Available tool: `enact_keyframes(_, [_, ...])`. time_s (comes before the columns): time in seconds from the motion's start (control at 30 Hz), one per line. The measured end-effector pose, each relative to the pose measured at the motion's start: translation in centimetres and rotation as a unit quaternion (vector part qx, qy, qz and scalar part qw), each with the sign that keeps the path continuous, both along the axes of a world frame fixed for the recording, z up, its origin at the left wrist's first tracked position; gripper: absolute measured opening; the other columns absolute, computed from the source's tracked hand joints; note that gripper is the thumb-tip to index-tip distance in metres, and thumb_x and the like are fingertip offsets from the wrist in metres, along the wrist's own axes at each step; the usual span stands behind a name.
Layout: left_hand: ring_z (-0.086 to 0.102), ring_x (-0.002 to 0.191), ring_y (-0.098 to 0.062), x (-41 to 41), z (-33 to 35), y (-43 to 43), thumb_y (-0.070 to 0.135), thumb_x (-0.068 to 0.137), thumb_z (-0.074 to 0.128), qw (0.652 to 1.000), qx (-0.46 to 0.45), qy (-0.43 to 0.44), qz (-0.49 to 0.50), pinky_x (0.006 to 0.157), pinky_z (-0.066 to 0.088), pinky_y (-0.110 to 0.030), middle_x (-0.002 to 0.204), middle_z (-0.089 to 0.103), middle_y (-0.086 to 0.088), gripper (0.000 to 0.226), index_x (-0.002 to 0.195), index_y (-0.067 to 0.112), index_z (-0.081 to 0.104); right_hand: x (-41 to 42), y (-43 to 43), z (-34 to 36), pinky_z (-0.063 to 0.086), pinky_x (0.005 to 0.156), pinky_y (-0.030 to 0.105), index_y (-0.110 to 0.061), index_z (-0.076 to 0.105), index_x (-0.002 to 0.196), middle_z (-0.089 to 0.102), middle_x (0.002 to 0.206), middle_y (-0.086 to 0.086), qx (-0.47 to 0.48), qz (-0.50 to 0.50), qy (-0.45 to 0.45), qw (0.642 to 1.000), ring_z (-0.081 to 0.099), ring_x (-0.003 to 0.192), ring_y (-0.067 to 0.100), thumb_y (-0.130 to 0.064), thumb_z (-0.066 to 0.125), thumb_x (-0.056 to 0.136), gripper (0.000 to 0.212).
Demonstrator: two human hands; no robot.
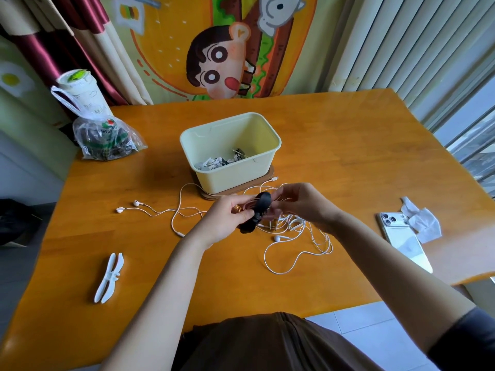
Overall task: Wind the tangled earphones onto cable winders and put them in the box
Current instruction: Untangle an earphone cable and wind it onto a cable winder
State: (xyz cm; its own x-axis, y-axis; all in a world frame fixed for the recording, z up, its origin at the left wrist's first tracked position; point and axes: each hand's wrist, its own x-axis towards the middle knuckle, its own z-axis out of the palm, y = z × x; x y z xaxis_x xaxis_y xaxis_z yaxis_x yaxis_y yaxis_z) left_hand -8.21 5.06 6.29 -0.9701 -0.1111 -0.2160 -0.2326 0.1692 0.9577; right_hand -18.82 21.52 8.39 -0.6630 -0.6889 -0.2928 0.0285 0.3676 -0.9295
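Two hands are held together just above the tabletop (334, 145), in front of the cream box (214, 180). A black cable winder (259, 210) is gripped in the left hand (227, 215), fingers curled round its lower half, with the upper end tilted up and to the right. White cable is pinched by the right hand (302, 204) beside the winder's upper end, fingers bent; the exact fingertip contact is blurred. The tangled white earphones (297, 245) are spread on the tabletop under and around both hands, with two earbuds lying out to the left and one loop trailing to the near right. A wooden board (269, 174) is seen under the box, and wound earphones (219, 162) are visible on the box floor. A white cable winder (108, 278) is lying apart at near left. A phone (401, 236) and a crumpled tissue (424, 222) are placed at the right edge, touching. A plastic bag (104, 141) and a lidded cup (80, 89) are at far left.
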Motion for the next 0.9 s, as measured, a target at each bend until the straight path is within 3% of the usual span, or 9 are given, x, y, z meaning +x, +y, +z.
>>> enact_keyframes(0.17, [0.062,0.106,-0.015,0.2,-1.5,0.8,0.008,0.096,0.052,0.998,0.009,-0.028,0.059,0.098,0.049,-0.042,0.106,0.069,0.008,0.031,0.109,0.034,0.063,1.0,-0.5,-1.0,0.049,0.058,0.014,-0.007,0.060,0.082,0.063,0.068,0.006,-0.051,-0.088,0.025,0.994,0.061,0.055,0.003,0.007,0.064,0.082,0.014])
enact_keyframes(0.27, [0.064,0.104,-0.016,0.5,-2.1,1.5,0.011,0.098,0.050,0.995,0.021,-0.042,0.083,0.096,0.050,-0.044,0.101,0.070,0.007,0.026,0.106,0.029,0.066,1.1,0.0,-1.7,0.056,0.067,0.019,-0.007,0.060,0.081,0.067,0.072,0.007,-0.056,-0.103,-0.035,0.992,0.066,0.063,0.008,0.002,0.060,0.086,0.010])
enact_keyframes(0.37, [0.063,0.107,-0.016,0.8,-2.6,1.9,0.011,0.098,0.050,0.992,0.030,-0.054,0.113,0.096,0.050,-0.043,0.110,0.069,0.001,0.027,0.122,0.017,0.061,1.2,0.1,-2.2,0.057,0.075,0.022,-0.004,0.061,0.095,0.068,0.086,0.011,-0.035,-0.120,-0.076,0.989,0.068,0.073,0.013,-0.004,0.057,0.090,0.006])
enact_keyframes(0.43, [0.063,0.107,-0.018,0.8,-2.9,2.1,0.012,0.098,0.050,0.989,0.030,-0.058,0.132,0.094,0.051,-0.044,0.112,0.068,-0.001,0.029,0.125,0.016,0.060,1.1,-0.1,-2.5,0.056,0.082,0.029,-0.003,0.056,0.114,0.064,0.104,0.010,0.025,-0.142,-0.024,0.989,0.066,0.089,0.019,-0.013,0.058,0.091,0.025])
enact_keyframes(0.53, [0.064,0.103,-0.022,0.6,-2.9,2.3,0.013,0.098,0.049,0.984,0.040,-0.058,0.164,0.089,0.054,-0.047,0.106,0.069,-0.003,0.022,0.114,0.019,0.063,2.0,-0.7,-2.1,0.051,0.090,0.033,-0.009,0.046,0.127,0.051,0.119,0.001,0.093,-0.132,0.141,0.977,0.056,0.105,0.018,-0.025,0.062,0.089,0.044])
enact_keyframes(0.6, [0.064,0.101,-0.026,0.5,-2.8,2.3,0.014,0.098,0.049,0.978,0.058,-0.057,0.191,0.086,0.055,-0.047,0.104,0.069,-0.005,0.020,0.110,0.019,0.064,3.0,-1.0,-2.2,0.046,0.092,0.029,-0.013,0.049,0.125,0.047,0.117,-0.001,0.093,-0.080,0.217,0.968,0.050,0.105,0.013,-0.026,0.067,0.085,0.046])
enact_keyframes(0.7, [0.066,0.097,-0.029,0.3,-2.4,2.4,0.013,0.099,0.048,0.971,0.095,-0.060,0.210,0.078,0.058,-0.043,0.103,0.069,-0.010,0.020,0.111,0.014,0.064,3.7,-1.3,-3.0,0.048,0.085,0.027,-0.018,0.057,0.115,0.054,0.112,0.000,0.105,-0.028,0.255,0.961,0.055,0.095,0.013,-0.022,0.068,0.084,0.033])
enact_keyframes(0.8, [0.066,0.093,-0.028,0.5,-2.0,2.2,0.011,0.098,0.049,0.959,0.164,-0.081,0.215,0.072,0.058,-0.039,0.102,0.068,-0.014,0.018,0.105,0.014,0.065,3.0,-1.6,-2.9,0.049,0.069,0.019,-0.021,0.062,0.096,0.062,0.089,-0.004,0.080,-0.048,0.219,0.971,0.059,0.077,0.009,-0.014,0.065,0.086,0.013])
enact_keyframes(0.9, [0.065,0.085,-0.026,0.5,-1.7,2.0,0.010,0.097,0.050,0.940,0.244,-0.101,0.217,0.067,0.056,-0.037,0.098,0.068,-0.014,0.017,0.104,0.014,0.065,2.2,-1.8,-2.8,0.046,0.067,0.020,-0.022,0.063,0.086,0.062,0.082,-0.001,0.057,-0.046,0.164,0.984,0.059,0.074,0.014,-0.008,0.067,0.083,0.014])
